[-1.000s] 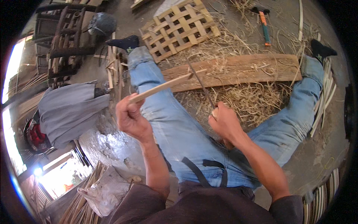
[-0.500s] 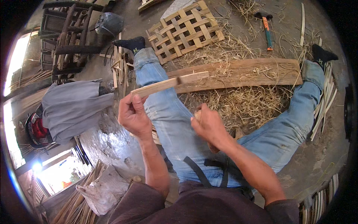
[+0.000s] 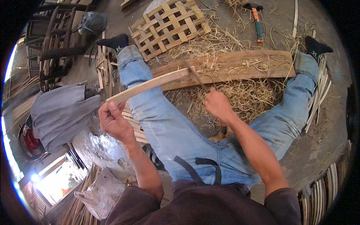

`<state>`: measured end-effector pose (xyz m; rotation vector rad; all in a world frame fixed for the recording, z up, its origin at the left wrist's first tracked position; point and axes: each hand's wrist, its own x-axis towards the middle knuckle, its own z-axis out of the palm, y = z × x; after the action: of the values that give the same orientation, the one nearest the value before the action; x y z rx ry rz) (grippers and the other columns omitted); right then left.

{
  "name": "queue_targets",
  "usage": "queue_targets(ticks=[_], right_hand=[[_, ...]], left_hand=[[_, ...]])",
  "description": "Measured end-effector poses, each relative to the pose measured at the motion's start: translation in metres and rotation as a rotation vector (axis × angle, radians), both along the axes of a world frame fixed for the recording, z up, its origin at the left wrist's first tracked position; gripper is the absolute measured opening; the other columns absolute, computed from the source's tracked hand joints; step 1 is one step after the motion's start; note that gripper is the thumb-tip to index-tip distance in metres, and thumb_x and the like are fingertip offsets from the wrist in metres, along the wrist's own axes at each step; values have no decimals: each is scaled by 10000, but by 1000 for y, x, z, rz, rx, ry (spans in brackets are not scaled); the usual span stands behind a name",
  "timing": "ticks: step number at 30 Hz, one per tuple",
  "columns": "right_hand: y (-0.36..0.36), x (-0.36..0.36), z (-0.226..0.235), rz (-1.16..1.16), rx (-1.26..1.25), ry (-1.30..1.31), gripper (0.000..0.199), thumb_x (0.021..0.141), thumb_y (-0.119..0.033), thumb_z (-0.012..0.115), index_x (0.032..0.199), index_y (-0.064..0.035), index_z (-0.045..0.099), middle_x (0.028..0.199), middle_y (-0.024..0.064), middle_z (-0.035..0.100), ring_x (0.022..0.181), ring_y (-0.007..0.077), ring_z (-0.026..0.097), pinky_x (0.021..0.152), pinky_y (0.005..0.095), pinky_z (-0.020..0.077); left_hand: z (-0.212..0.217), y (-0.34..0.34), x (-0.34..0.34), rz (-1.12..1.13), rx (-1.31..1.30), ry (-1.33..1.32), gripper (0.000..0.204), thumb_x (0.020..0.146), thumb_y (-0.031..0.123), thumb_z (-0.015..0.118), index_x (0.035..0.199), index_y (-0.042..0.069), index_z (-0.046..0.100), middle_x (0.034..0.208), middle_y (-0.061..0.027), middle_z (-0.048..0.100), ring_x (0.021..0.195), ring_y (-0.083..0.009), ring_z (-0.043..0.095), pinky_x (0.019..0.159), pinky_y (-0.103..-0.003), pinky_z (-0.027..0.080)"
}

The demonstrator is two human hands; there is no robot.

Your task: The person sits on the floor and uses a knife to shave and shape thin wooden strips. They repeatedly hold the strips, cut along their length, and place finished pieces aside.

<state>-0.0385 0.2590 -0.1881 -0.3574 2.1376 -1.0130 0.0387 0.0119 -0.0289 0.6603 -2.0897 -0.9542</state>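
Observation:
My left hand point(image 3: 116, 122) pinches the near end of a pale flat bamboo or wooden strip point(image 3: 150, 84) between thumb and fingers. The strip slants up to the right, above my left leg. My right hand point(image 3: 218, 105) is closed round the handle of a knife point(image 3: 197, 79), the handle hidden by the fingers. The thin dark blade crosses the strip's far end and looks to be touching it. Beneath that end lies a brown wooden plank point(image 3: 258, 62), spanning between my lower legs. Curly shavings point(image 3: 243, 99) are heaped on the floor this side of the plank.
A woven slat panel point(image 3: 182, 36) lies beyond the plank, with a hammer point(image 3: 258, 27) to its right. Bundled strips point(image 3: 318, 95) lie outside my right leg. Grey cloth point(image 3: 58, 112) drapes over something at left; a pale sack point(image 3: 101, 195) rests at lower left.
My left hand has moved left and nearer to me with the strip. My right hand has moved forward and right, and the knife blade now shows at the strip's far end.

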Motion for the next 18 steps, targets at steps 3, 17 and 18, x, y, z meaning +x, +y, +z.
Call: queue_targets(ticks=[3,17,18], right_hand=[[6,-5,-13,-9,80,2,378,790,-148,596,1064,89,490,783,297,628,775,471,626,736,513,506],[-15,48,40,-91,83,37,304,825,-168,599,976,71,488,700,247,644,695,444,649,630,501,534],[-21,56,54,-58,14,7,299,826,-166,595,973,68,481,720,258,643,701,449,647,628,506,532]], left_hand=[[-4,0,1,7,-52,-21,285,975,218,567,940,-64,552,912,-127,610,843,-187,649,732,-338,619],[8,2,25,-47,277,9,460,868,303,714,1108,-68,590,994,-140,610,855,-241,671,725,-362,626],[8,2,27,-57,281,6,481,847,310,735,1102,-70,590,990,-137,610,850,-243,675,724,-362,627]])
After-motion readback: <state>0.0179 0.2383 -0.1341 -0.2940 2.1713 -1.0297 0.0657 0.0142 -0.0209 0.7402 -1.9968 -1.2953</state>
